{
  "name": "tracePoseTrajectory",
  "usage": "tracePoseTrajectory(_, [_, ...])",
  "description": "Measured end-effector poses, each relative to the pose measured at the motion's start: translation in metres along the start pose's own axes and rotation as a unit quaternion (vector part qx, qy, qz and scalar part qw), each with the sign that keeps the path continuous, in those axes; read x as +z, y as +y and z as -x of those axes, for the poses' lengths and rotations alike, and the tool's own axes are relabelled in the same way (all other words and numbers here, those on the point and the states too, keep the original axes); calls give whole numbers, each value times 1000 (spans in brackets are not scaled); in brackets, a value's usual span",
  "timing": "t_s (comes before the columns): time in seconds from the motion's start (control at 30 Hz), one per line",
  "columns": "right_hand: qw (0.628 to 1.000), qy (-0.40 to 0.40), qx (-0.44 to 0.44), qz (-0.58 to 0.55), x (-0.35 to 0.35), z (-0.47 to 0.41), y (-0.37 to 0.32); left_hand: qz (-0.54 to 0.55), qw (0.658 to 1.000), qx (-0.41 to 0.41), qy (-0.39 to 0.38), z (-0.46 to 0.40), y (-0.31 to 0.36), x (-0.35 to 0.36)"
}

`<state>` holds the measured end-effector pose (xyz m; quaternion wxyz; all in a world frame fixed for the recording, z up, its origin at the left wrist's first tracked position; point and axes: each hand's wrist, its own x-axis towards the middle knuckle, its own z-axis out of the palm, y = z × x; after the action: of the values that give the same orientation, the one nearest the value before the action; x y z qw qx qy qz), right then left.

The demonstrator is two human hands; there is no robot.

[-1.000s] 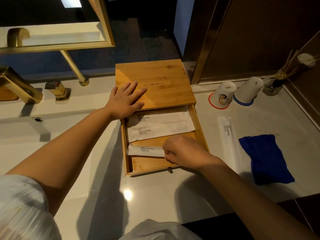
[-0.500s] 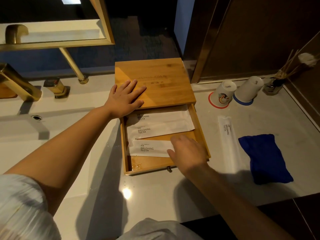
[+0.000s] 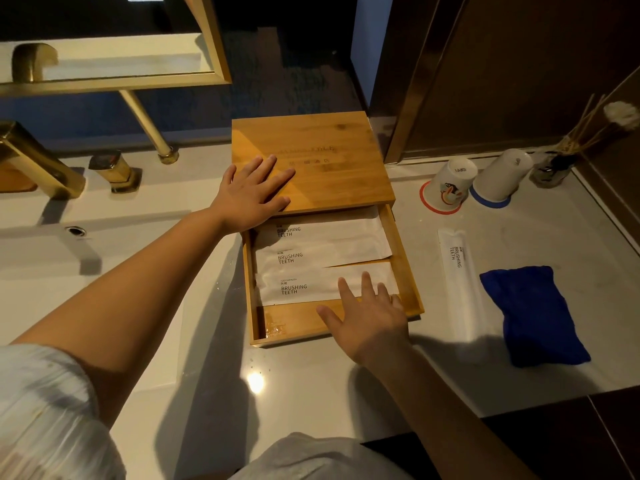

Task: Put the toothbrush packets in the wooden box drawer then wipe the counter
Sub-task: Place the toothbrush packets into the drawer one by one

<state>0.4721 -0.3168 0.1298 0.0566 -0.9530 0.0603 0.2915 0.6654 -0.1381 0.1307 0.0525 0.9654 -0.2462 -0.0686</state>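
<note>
On the counter (image 3: 311, 386) sits the box (image 3: 311, 157), drawer (image 3: 407, 265) pulled out toward us. Our left hand (image 3: 251, 195) lies flat on the box lid, near corner by the sink side, fingers straight, grip holding nothing. Our right hand (image 3: 370, 320) is spread wide over the drawer's front right part; fingertips (image 3: 365, 282) reach the nearest packet's edge, can't tell if touching. Three packets (image 3: 322, 258) lie in the drawer, overlapping, print side up. A 4th packet (image 3: 457, 271) lies on the counter right of the box, w/ a blue cloth (image 3: 533, 313) just beyond it. Two cups (image 3: 450, 183), upside down, stand right of the box's back part.
</note>
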Motion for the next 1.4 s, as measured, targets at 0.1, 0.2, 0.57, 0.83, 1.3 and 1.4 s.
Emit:
tracePoseTrajectory(0.1, [1000, 3, -6, -24, 0, -3, 5, -1, 1000, -4, -2, 0, 0, 0])
tracePoseTrajectory(0.2, [999, 9, -13, -35, 1, -3, 9, 0, 1000, -5, -2, 1, 1, -1])
tracePoseTrajectory(0.57, [999, 24, -31, 4, -4, 1, 10, -1, 1000, -5, -4, 0, 0, 0])
tracePoseTrajectory(0.83, [993, 93, -65, 2, -10, -3, 10, 2, 1000, -4, -10, 0, 1, 0])
tracePoseTrajectory(1.3, [998, 37, -42, 35, -15, -40, 9, -6, 1000, -7, -11, -1, 0, 1])
tracePoseTrajectory(1.4, [996, 56, -56, 35, -18, -31, 6, -4, 1000, -2, -6, -1, -1, 1])
